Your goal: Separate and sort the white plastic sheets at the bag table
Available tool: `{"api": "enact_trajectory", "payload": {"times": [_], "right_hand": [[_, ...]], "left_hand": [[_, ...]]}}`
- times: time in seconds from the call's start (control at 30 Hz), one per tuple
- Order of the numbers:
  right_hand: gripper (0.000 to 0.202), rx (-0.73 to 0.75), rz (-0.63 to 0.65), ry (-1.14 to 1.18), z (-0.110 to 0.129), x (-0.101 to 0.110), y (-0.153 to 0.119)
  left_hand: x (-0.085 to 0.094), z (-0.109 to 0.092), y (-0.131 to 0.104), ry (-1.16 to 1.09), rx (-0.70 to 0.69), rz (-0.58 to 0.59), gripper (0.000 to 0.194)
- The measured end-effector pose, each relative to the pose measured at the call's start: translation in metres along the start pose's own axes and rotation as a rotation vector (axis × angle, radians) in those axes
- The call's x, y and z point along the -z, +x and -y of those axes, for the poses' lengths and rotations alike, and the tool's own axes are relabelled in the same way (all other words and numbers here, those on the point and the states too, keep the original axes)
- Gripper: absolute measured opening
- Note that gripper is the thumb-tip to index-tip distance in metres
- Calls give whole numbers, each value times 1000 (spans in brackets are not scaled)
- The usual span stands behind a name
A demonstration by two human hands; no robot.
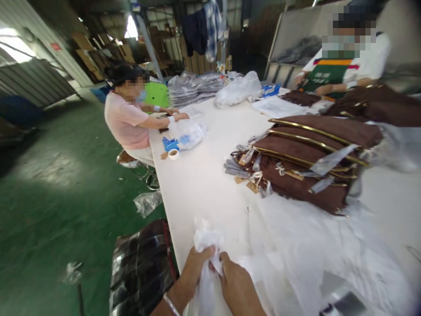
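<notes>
- Head view, near edge: the left hand [194, 267] and the right hand [235, 283] meet at the bottom, both closed on a bunched clear bag [207, 245]; the fingers pinch the plastic between them, and the bag's crumpled top stands up just above the knuckles.
- The left wrist carries a thin bracelet [171, 303].
- The bag lies at the near left corner of the white table [204, 184], at the edge of a spread of loose film [312, 250] that covers the near right of the tabletop.
- Beyond the film, mid-right, lies a stack of brown garments [305, 153] with gold trim, paper tags and small plastic sleeves at its left end.
- More brown garments [371, 105] lie at the far right.
- Left of the table, near, a dark shiny sack [141, 267] stands on the green floor [49, 197]; a scrap of plastic [147, 202] lies on the floor farther off.
- Far left at the table a seated person in pink [126, 123] has both hands on a bag of their own [190, 131]; a tape roll [173, 154] lies just beside it.
- Far end: a pile of grey packed goods [194, 87] and a full white sack [238, 90].
- Far right: another person in a white and green shirt [345, 66] leans over the table.
</notes>
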State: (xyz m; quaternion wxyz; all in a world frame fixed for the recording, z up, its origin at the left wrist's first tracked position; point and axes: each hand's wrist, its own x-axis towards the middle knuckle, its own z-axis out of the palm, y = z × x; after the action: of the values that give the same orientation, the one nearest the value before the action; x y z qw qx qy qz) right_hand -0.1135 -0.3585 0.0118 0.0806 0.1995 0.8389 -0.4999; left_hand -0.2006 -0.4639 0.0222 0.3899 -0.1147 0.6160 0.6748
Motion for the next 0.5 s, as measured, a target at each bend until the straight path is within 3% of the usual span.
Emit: {"api": "enact_trajectory", "payload": {"times": [0.1, 0.17, 0.27, 0.4, 0.5], "right_hand": [[26, 20, 72, 70, 14, -18, 8], [30, -38, 63, 183, 21, -32, 9], [47, -83, 25, 312, 29, -59, 6], [16, -65, -116, 221, 37, -89, -10], [26, -105, -128, 271, 39, -100, -28]], "left_hand": [[46, -2, -6, -159, 28, -12, 33], [66, 2, -9, -198, 11, 10, 34], [78, 12, -16, -256, 11, 24, 34], [90, 27, -30, -317, 32, -85, 32], [105, 35, -39, -347, 36, -131, 31]]}}
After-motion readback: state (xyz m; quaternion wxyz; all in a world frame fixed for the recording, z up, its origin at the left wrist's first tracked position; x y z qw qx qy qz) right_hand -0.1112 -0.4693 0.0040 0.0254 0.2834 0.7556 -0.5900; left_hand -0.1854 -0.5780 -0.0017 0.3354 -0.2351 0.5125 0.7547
